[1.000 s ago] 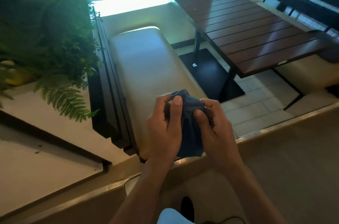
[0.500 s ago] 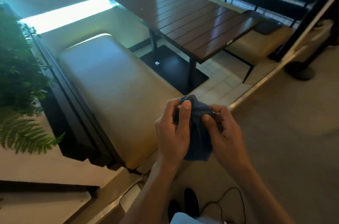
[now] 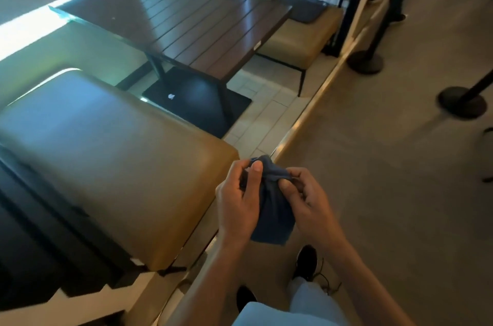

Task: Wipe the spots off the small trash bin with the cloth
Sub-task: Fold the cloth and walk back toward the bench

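Pinching cloth (image 3: pixel 272 208): left hand (image 3: pixel 237 205), right hand (image 3: pixel 306 200).

A cloth (image 3: pixel 272 208) is bunched between the left hand (image 3: pixel 237 203) and the right hand (image 3: pixel 306 200), low in the middle of the view. A padded bench (image 3: pixel 106 155) lies to their left, with a slatted table (image 3: pixel 192 24) beyond it. Behind the table sits a second bench (image 3: pixel 301 35), and two post bases (image 3: pixel 462 103) stand on the floor to the right.

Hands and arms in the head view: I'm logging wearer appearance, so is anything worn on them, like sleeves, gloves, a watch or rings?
Both forearms are bare to the frame's lower edge. The left hand and right hand show no gloves, watch or rings.
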Demonstrator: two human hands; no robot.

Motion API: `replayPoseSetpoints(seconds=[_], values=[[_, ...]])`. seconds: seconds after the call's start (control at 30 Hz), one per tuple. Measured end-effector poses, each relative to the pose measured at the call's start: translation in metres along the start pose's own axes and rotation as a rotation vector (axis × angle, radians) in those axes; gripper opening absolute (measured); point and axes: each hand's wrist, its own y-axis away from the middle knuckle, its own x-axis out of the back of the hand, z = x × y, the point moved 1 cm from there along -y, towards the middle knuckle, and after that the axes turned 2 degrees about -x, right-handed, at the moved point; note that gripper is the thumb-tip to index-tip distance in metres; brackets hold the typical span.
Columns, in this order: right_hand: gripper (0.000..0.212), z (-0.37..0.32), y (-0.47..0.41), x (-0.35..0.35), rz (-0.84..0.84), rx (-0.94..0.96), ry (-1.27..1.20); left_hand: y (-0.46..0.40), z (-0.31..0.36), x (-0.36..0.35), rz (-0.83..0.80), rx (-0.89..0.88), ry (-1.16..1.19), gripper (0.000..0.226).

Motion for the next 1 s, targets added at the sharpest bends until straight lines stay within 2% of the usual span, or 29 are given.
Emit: replayPoseSetpoints(seconds=[0.53,0.73,1.0], values=[[0.012,0.012,-0.093,0.206,0.107,-0.068,-0.049,-0.08,0.036,-0.218,-0.212,0.042,-0.005,0.015],[0.011,0.018,-0.127,0.256,0.188,-0.094,-0.035,-0.116,0.039,-0.279,-0.312,0.049,0.005,0.02],[0.012,0.025,-0.197,0.312,0.288,-0.131,-0.008,-0.183,0.027,-0.358,-0.411,0.036,0.047,0.009]])
